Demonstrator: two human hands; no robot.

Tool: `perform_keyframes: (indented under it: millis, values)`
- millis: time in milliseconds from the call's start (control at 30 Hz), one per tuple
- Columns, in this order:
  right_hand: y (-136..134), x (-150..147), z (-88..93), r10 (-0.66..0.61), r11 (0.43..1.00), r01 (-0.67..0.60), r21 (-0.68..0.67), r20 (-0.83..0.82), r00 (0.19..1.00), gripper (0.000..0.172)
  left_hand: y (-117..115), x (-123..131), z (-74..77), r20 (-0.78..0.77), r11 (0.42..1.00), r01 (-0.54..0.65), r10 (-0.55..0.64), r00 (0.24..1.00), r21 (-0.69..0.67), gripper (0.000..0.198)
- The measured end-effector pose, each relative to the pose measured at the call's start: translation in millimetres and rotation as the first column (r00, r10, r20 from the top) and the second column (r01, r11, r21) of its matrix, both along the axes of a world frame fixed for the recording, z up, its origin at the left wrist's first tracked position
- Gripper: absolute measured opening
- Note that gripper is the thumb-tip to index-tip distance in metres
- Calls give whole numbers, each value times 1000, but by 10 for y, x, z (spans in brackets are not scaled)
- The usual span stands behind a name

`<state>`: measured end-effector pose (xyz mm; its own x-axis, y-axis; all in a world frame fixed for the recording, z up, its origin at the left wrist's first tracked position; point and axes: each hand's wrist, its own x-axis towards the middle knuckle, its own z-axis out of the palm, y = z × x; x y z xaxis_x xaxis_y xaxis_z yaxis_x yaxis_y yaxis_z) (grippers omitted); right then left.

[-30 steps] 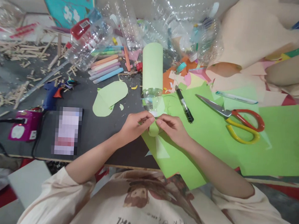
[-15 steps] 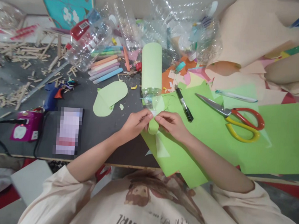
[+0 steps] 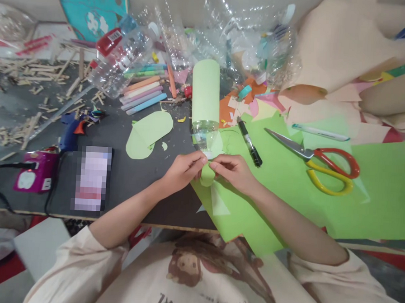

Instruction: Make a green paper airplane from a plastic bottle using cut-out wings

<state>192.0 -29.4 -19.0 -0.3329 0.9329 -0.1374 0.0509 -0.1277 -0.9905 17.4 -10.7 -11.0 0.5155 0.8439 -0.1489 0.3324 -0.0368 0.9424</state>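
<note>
A small green paper strip (image 3: pixel 207 176), bent into a loop, is pinched between my left hand (image 3: pixel 185 169) and my right hand (image 3: pixel 233 171). Thumbs and fingertips of both hands press its upper ends close together. Just beyond them lies a clear bottle wrapped in pale green paper (image 3: pixel 206 92), its neck end toward my hands. Under my right hand and forearm spreads a bright green sheet (image 3: pixel 275 187). A black marker (image 3: pixel 250 142) lies to the right of the bottle, and a rounded pale green cutout (image 3: pixel 149 133) to its left.
Scissors (image 3: pixel 307 152) with red and yellow handles lie open on the right, below a pen (image 3: pixel 320 132). At left are a blue glue gun (image 3: pixel 69 133), a purple box (image 3: pixel 36 171) and a phone (image 3: pixel 91 177). Clear bottles, colored sticks (image 3: pixel 144 94) and wood scraps fill the back.
My fingertips have shifted slightly down, away from the bottle's neck, along with the paper loop. The fingers of both hands still pinch it.
</note>
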Motion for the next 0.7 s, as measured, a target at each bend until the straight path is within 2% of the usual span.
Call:
perform_keyframes:
  millis: [233, 433, 600, 700]
  values:
    - [-14, 24, -43, 96, 992, -104, 73, 101, 990, 41, 7, -18, -8, 84, 995, 89, -93, 992, 47, 22]
    - [-39, 13, -62, 103, 987, -112, 118, 78, 992, 25, -12, -19, -45, 69, 952, 73, -98, 993, 296, 19]
    - [-76, 10, -58, 55, 959, -84, 269, 111, 992, 21, -48, -24, -28, 68, 936, 92, -122, 990, 339, 16]
    - [-121, 4, -46, -25, 901, -47, 431, 159, 987, 18, -57, -28, -3, 96, 935, 58, -97, 991, 349, 16]
